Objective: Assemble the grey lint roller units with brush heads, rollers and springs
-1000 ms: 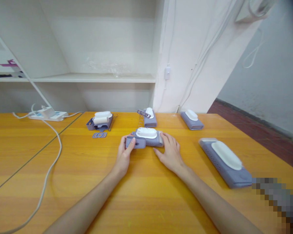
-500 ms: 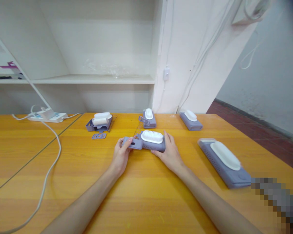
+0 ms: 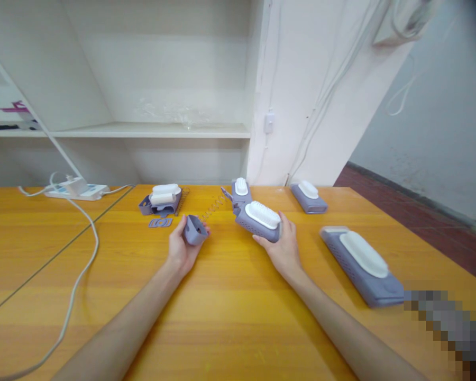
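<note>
My left hand (image 3: 180, 248) grips a small grey-purple end cap (image 3: 194, 231), its hollow side turned up. My right hand (image 3: 282, 247) holds a grey-purple body with a white brush pad on top (image 3: 259, 218), lifted and tilted above the wooden table (image 3: 230, 307). A thin coiled spring (image 3: 210, 212) stretches between the cap and the body. The two pieces are apart by about a hand's width.
A larger grey-purple unit with a white pad (image 3: 363, 262) lies at the right. Two smaller units (image 3: 241, 190) (image 3: 309, 197) sit at the back. An opened unit with loose parts (image 3: 162, 201) is at the back left. A white power strip (image 3: 76, 189) and cable (image 3: 89, 248) are at the left.
The cap has come off the body: my left hand drew it left, my right hand lifted and tilted the body to the right, and the spring stretched out between them.
</note>
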Demonstrator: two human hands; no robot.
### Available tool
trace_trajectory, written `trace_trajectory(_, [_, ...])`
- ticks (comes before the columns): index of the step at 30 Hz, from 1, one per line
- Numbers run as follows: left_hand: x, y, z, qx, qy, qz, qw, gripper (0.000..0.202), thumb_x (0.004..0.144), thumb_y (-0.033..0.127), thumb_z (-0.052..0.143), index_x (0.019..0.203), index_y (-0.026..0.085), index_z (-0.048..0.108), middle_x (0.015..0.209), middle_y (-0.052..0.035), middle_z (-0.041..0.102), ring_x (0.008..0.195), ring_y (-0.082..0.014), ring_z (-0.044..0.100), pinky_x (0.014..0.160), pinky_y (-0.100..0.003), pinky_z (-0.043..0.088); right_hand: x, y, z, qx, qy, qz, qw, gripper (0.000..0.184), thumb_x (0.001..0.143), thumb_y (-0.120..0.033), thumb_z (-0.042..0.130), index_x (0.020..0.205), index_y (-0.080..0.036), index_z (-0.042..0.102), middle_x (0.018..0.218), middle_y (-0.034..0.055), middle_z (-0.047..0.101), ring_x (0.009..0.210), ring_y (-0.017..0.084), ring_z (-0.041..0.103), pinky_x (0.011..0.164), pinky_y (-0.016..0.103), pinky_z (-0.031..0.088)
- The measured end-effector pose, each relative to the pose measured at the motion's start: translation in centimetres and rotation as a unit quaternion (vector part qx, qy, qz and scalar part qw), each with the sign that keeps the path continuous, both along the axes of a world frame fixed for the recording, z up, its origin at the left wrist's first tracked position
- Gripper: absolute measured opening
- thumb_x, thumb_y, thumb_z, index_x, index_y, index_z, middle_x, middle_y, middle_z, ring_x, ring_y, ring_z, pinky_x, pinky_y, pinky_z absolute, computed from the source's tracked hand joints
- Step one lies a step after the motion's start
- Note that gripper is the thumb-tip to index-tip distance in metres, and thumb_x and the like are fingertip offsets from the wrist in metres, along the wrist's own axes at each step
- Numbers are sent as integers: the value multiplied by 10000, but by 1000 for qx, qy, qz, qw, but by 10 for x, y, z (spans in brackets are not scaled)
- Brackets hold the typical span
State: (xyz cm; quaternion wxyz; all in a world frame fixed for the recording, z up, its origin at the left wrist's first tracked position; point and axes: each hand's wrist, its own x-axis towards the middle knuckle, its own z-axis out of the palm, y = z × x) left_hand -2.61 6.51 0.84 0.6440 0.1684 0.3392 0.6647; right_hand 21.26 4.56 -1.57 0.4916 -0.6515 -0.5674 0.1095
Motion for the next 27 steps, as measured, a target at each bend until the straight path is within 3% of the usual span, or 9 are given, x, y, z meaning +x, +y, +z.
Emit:
trace_trajectory(7, [-5, 4, -1, -17, 10, 64, 998, 242, 847, 354, 510, 774, 137, 590, 625, -41, 626, 508, -146, 595, 489, -259, 493, 2, 2, -2, 49, 38, -8, 998, 862, 603, -388, 768, 1343, -202, 368, 1248, 106, 445, 1157, 269, 468, 1004, 417, 363])
trace_trajectory(18, [-1, 3, -1, 3, 37, 55, 998, 242, 789, 379, 589, 763, 139, 582, 614, -27, 627, 488, -137, 590, 471, -243, 486, 1, -1, 3, 82, 21, 10, 996, 824, 602, -330, 773, 1326, -199, 403, 1249, 97, 448, 1168, 253, 458, 1025, 417, 354])
trace_trajectory(27, [1, 4, -3, 30, 98, 54, 993, 302, 664, 378, 735, 791, 144, 594, 674, -16, 649, 523, -109, 594, 493, -205, 476, -1, -5, 5, 103, -9, 36, 994, 819, 613, -318, 775, 1332, -216, 396, 1291, 90, 427, 1204, 250, 439, 1044, 414, 353])
